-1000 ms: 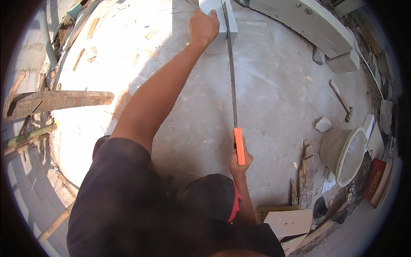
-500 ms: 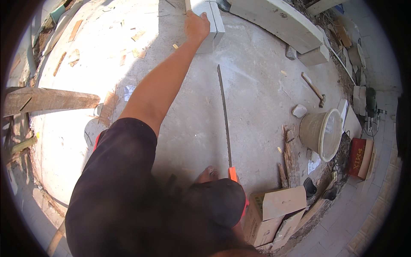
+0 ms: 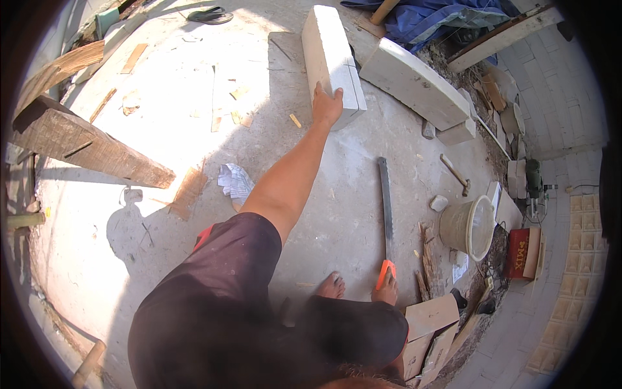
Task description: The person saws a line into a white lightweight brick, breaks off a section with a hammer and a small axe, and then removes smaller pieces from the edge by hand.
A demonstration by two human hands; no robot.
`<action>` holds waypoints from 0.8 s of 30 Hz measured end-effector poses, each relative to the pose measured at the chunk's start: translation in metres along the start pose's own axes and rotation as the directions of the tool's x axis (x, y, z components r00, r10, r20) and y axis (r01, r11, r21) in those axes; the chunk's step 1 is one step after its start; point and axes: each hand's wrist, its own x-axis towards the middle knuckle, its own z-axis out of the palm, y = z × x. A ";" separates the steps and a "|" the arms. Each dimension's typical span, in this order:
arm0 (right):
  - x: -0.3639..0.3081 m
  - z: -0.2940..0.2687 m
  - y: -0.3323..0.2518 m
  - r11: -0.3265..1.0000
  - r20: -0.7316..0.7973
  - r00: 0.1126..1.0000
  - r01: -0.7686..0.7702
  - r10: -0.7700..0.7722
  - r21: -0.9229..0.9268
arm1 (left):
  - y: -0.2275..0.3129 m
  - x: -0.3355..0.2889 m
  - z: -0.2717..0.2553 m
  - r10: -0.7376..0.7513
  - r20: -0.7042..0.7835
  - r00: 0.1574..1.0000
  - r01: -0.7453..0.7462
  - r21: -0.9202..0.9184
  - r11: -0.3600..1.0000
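Along the right side of the concrete floor (image 3: 350, 201), a pale bucket (image 3: 455, 227) leans with its mouth turned rightward, its contents indistinct; behind it is a red box (image 3: 518, 251), and nearer the person, an open-flapped cardboard box (image 3: 430, 315), its inside hidden. The white block (image 3: 324, 44) lies directly under the left hand (image 3: 327, 106), which presses against its near end, thumb and fingers spread. A saw (image 3: 385, 201) points forward, well apart from that hand, its orange handle (image 3: 383, 275) touching bare skin (image 3: 385, 293); whether this is the right hand or a foot, I cannot tell, nor whether the right hand is gripping. The left arm (image 3: 285, 188) reaches forward, nearly straight, from a dark sleeve (image 3: 243, 249).
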 end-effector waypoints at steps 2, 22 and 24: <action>0.019 0.008 -0.003 0.943 0.101 0.990 0.126 -0.099 -0.307 | 0.004 -0.012 -0.006 -0.030 0.066 0.997 0.029 0.004 1.000; 0.337 -0.072 -0.324 0.121 -0.094 0.854 0.180 -0.512 0.976 | -0.003 -0.064 -0.025 0.046 0.266 0.963 -0.056 0.029 0.998; 0.316 -0.067 -0.307 0.105 -0.110 0.852 0.189 -0.512 0.976 | -0.008 -0.081 -0.036 0.106 0.318 0.942 -0.125 0.041 0.991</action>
